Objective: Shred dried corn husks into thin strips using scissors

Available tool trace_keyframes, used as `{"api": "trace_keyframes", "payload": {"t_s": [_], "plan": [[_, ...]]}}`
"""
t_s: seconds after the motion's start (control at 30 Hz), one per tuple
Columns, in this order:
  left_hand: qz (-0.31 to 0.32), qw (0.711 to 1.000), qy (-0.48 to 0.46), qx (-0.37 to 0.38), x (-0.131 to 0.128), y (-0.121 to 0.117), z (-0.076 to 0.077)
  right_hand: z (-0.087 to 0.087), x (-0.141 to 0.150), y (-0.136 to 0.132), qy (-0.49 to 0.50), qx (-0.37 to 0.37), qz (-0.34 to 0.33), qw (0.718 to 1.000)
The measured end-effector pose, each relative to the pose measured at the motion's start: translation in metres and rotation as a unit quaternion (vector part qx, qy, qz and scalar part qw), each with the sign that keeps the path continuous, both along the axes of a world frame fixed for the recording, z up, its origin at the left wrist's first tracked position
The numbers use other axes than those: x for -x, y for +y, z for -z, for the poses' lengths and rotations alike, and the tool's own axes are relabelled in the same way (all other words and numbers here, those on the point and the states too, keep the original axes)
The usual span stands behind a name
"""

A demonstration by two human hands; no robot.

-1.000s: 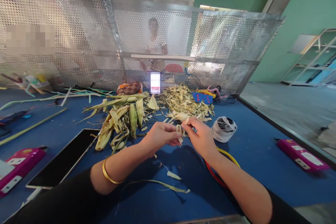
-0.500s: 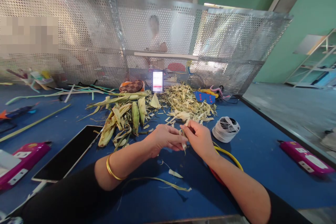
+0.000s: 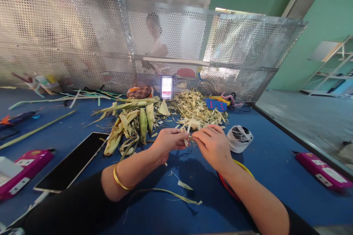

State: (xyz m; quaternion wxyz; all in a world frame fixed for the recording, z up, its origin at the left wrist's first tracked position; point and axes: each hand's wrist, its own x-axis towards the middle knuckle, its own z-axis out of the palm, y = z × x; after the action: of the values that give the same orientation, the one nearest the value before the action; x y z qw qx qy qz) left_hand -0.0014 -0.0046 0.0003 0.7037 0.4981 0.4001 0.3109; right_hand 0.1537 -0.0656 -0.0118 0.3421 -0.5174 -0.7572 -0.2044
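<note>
Pale corn husk strips (image 3: pixel 189 126), looped together, show between my two hands above the blue table. My left hand (image 3: pixel 168 144), below a gold bangle, pinches them between thumb and fingers. From the right, my right hand (image 3: pixel 213 146) closes its fingertips on the other side of the same strips; its thumb is partly hidden. A spool of white cord (image 3: pixel 239 140) stands just right of my right hand. Under the right forearm lie a yellow and a red ring (image 3: pixel 230 189), partly covered. A loose husk strip (image 3: pixel 176 192) and a small husk scrap (image 3: pixel 184 185) lie below the hands.
Whole corn husks (image 3: pixel 128 126) and a heap of shredded husk (image 3: pixel 200 106) lie beyond my hands. A tablet (image 3: pixel 73 161) and a magenta power strip (image 3: pixel 26 170) are at left, another power strip (image 3: pixel 321 170) at right. A perforated screen (image 3: pixel 171 36) stands behind, with a person beyond.
My right hand has turned, its back now more upward, and sits slightly right. My left hand has risen a little, and the husk strips stand more upright between the fingers.
</note>
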Motion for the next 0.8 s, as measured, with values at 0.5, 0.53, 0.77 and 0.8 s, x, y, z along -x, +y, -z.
{"api": "trace_keyframes", "payload": {"t_s": [0.5,0.53,0.77,0.8], "plan": [[-0.035,0.998,0.023,-0.036,0.002,0.003,-0.006,-0.003,-0.004,0.002,0.198,0.112,0.016,0.974],[-0.033,0.998,0.023,-0.04,0.002,0.003,-0.007,-0.002,-0.006,0.004,0.193,0.127,0.017,0.973],[-0.023,0.995,0.035,-0.092,0.002,0.003,-0.005,-0.002,0.002,-0.002,0.237,0.175,-0.028,0.955],[-0.023,0.994,0.037,-0.103,0.002,0.003,-0.004,-0.005,0.004,-0.004,0.28,0.195,-0.052,0.939]]}}
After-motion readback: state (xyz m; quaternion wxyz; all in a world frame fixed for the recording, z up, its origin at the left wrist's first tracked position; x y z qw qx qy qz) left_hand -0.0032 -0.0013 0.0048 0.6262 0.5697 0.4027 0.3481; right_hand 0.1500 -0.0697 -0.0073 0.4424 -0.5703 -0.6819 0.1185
